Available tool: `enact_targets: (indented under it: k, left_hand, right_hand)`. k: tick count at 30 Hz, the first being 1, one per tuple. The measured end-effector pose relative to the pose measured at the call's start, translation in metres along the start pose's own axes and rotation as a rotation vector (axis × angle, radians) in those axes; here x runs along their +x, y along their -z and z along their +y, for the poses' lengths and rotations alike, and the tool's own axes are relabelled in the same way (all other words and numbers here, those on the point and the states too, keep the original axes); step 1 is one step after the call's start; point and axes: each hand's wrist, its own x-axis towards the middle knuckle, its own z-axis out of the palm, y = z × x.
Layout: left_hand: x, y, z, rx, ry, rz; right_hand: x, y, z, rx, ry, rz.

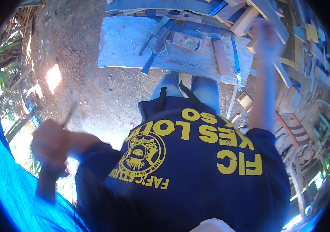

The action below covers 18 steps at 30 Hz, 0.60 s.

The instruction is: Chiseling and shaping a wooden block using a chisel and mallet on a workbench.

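My left hand [51, 141] is raised at the lower left, away from the bench, its fingers closed. Below the fist sticks out a dark, blunt-ended piece [48, 185], and a thin rod [70, 113] shows above the hand; blur hides whether they are one tool. My right hand [267, 33] reaches to the far right over a heap of wood pieces [246, 21]. Motion smears its fingers, so I cannot see whether it grips anything. On the pale workbench [118, 46] lie a chisel-like tool [155, 52], a flat wooden block [188, 41] and a brown wooden strip [219, 56].
A long blue tool [235, 58] lies near the bench's right end. More boards and offcuts [319, 58] are scattered on the right, with a reddish slatted wooden frame [296, 131] below them. Bare earth floor [80, 58] stretches left; a blue tarp [2, 166] hangs beside me.
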Motion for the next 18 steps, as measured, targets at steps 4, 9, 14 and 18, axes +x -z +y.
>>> enact_targets:
  k: [4, 9, 14, 18]
  left_hand:
    - [-0.044, -0.069, -0.109, -0.206, 0.757, 1.018]
    - [-0.043, -0.108, -0.184, -0.263, 1.078, 1.132]
    - [-0.03, -0.109, -0.216, -0.126, 1.165, 1.003]
    - [-0.007, -0.112, -0.231, -0.021, 1.211, 0.903]
  right_hand:
    - [-0.066, -0.112, 0.043, -0.111, -0.305, -0.317]
    - [-0.093, -0.188, 0.099, -0.256, -0.064, -0.467]
    - [-0.086, -0.195, 0.108, -0.258, -0.2, -0.716]
    - [-0.086, -0.17, 0.134, -0.157, -0.3, -0.55]
